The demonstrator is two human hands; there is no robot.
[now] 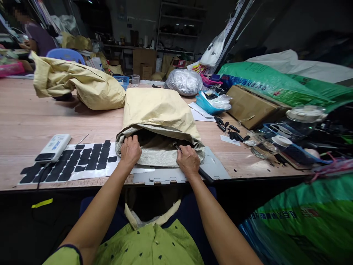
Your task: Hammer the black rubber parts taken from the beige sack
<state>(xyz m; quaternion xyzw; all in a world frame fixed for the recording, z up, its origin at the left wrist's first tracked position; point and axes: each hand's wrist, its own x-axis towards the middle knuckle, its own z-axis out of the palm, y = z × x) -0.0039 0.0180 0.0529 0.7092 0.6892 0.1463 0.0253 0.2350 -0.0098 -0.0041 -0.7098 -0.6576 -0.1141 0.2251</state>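
Note:
A tan woven sack lies on the table with its mouth towards me, gaping and dark inside. My left hand is closed on the left side of the sack's rolled rim, fingers curled over it. At the right side of the mouth, my right hand is closed around a tool with a black handle; a metal tip shows above the fingers. Whether those fingers also grip the rim, I cannot tell. Under the sack is a grey flat board.
Left of the sack are a sheet of black stickers and a white device. Another tan sack lies behind. Black parts, a cardboard box and jars are on the right. A person sits far left.

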